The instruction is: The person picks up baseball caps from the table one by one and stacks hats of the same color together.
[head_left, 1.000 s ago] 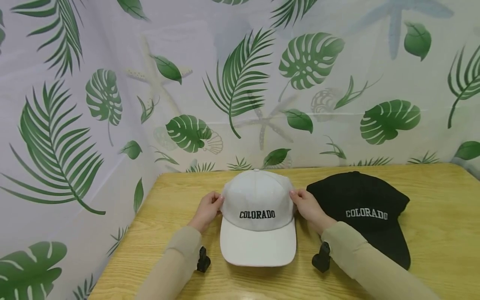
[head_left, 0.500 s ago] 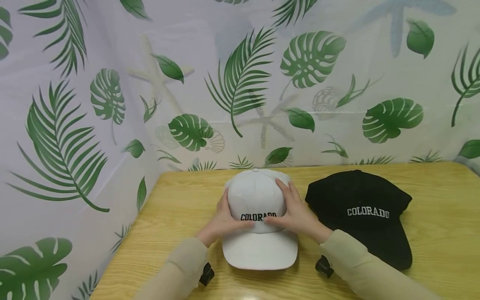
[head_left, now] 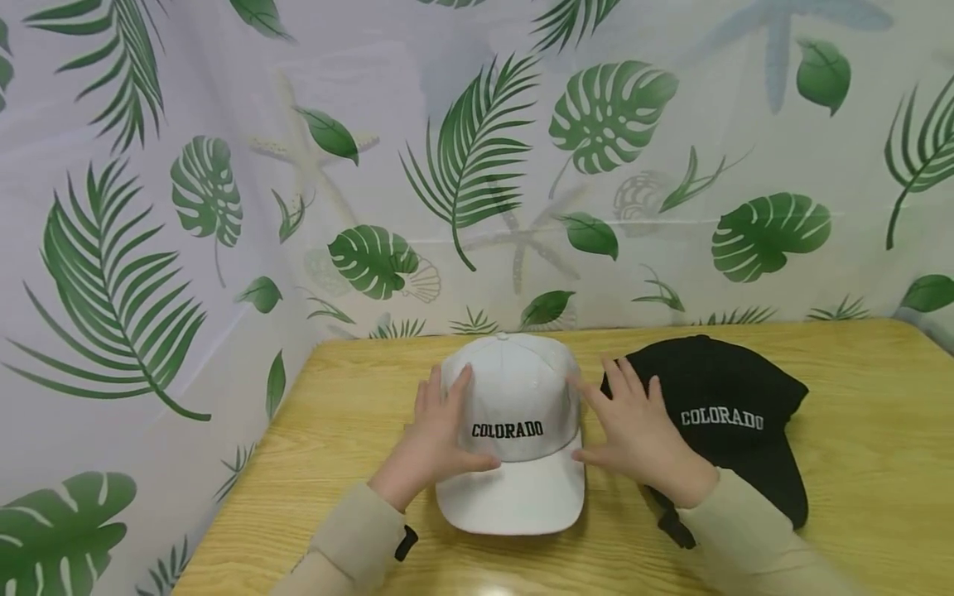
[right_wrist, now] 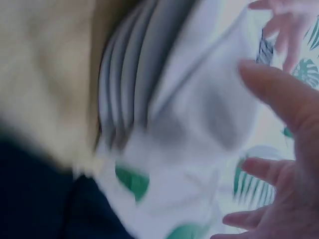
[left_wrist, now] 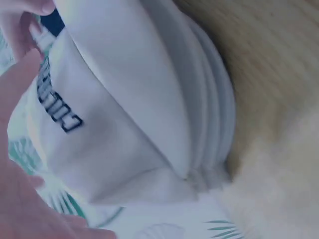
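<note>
A white cap [head_left: 507, 397] lettered COLORADO faces forward on the wooden table. Both wrist views reveal it tops a nested stack, with several white brims [left_wrist: 209, 99] layered beneath. My left hand [head_left: 428, 447] is spread over the left side of the crown, its thumb near the brim seam. To the right, my right hand [head_left: 644, 434] has its fingers splayed, with thumb and index fingertips at the cap's right edge; whether they touch it I cannot tell. Behind that hand sits a black COLORADO cap [head_left: 723, 381], its left side partly hidden.
The light wood table [head_left: 335, 397] runs back to a wall hung with leaf-printed cloth [head_left: 507, 190]. A small black device [head_left: 676, 528] is on the right wrist; another [head_left: 406, 543] shows at the left wrist.
My hands went from pinching the white cap's sides to cupping its front with thumbs inward, then spread apart. The right hand has moved right, away from the crown. The caps stay put.
</note>
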Action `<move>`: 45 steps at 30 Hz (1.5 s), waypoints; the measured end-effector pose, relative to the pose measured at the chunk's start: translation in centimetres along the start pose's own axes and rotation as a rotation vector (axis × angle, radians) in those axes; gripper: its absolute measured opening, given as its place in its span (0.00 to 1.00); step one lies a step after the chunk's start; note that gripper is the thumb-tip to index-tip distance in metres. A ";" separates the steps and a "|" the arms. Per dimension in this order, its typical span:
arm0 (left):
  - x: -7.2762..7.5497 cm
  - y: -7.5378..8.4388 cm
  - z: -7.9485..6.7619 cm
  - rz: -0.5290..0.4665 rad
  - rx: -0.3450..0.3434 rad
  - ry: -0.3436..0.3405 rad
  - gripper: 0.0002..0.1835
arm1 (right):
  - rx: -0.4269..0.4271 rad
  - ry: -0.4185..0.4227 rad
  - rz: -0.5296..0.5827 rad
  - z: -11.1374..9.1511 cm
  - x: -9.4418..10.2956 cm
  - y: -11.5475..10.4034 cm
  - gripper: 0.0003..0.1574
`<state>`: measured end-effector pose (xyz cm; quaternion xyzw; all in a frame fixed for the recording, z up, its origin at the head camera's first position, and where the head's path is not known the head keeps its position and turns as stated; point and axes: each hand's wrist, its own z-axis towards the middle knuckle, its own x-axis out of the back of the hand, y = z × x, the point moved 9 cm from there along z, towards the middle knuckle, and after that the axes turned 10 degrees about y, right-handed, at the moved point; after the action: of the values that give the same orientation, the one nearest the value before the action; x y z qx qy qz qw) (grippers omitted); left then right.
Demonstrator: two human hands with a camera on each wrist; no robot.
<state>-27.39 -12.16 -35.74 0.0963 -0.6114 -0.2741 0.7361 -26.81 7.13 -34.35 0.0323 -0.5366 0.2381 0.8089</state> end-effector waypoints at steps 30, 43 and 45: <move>-2.0 3.7 4.2 0.224 -0.162 0.007 0.54 | -0.097 -0.188 -0.202 0.0 0.5 10.5 0.61; -1.7 4.5 4.3 0.309 -0.266 -0.053 0.52 | -0.125 -0.193 -0.048 -0.3 2.2 9.4 0.55; -1.2 5.5 3.5 0.320 -0.296 -0.080 0.50 | -0.099 -0.145 -0.008 -0.7 3.4 7.7 0.50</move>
<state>-29.25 -6.30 -33.32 -0.1218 -0.6006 -0.2443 0.7515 -28.41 15.36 -33.15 0.0114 -0.6048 0.2051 0.7694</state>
